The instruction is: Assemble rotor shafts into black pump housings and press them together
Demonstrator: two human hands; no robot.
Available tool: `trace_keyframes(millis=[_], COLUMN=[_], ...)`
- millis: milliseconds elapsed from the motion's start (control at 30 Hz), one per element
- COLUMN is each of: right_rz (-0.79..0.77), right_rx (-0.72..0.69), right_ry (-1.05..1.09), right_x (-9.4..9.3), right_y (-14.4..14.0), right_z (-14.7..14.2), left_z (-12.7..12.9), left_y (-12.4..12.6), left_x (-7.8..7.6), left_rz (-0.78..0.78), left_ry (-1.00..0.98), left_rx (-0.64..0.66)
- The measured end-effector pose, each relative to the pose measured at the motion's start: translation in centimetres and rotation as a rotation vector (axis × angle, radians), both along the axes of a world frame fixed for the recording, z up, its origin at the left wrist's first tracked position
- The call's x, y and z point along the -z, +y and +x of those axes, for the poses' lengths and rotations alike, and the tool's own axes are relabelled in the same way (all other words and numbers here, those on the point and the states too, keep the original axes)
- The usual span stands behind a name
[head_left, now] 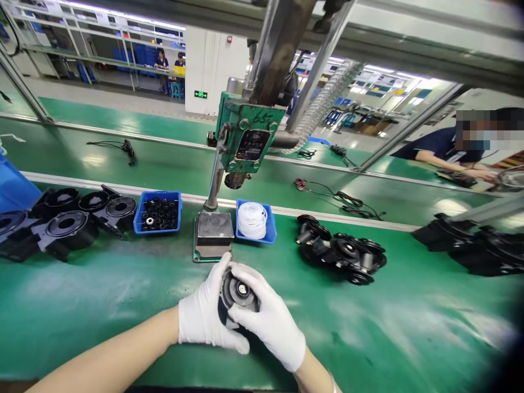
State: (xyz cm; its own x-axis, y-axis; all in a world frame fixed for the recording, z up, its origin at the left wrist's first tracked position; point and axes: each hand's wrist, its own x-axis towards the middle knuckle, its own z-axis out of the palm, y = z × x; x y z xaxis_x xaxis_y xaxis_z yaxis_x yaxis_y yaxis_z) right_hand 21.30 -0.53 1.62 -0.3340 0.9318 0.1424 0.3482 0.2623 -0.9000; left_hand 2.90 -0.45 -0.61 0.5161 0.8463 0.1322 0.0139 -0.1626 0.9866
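Between my two white-gloved hands is a round black motor part [246,299] with a pale metal centre facing up. My left hand [207,311] curves around its left side, thumb stretched below it and fingertips at the far rim. From the right, my right hand [272,314] grips it, with the thumb at the near edge and the fingers over the far edge. The underside of the part is hidden. Just beyond my hands stands the metal block base [215,228] of a green press [251,136], whose ram hangs above.
Left of the press are a blue bin of small black parts [158,213] and several black housings [67,225]. A blue bin of white rings [252,220] sits to its right, then a pile of black motors [343,248]. Black housings [483,245] and a co-worker [442,150] are far right.
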Motion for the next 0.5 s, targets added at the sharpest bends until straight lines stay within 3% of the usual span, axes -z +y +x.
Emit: trace_keyframes(millis=[100, 333, 500], right_rz=[-0.073, -0.060, 0.003], right_rx=[-0.026, -0.141, 0.034], right_ry=[-0.037, -0.154, -0.133], right_x=[-0.2, -1.5, -0.7], right_y=[0.4, 2.0, -0.8], right_z=[0.5, 0.5, 1.4], left_z=[0.8, 0.8, 1.2], left_y=[-0.3, -0.2, -0.6], left_x=[0.0, -1.2, -0.4], left_rz=[0.050, 0.135, 0.256], left_ry=[0.008, 0.062, 0.106], left_rx=[-0.022, -0.053, -0.128])
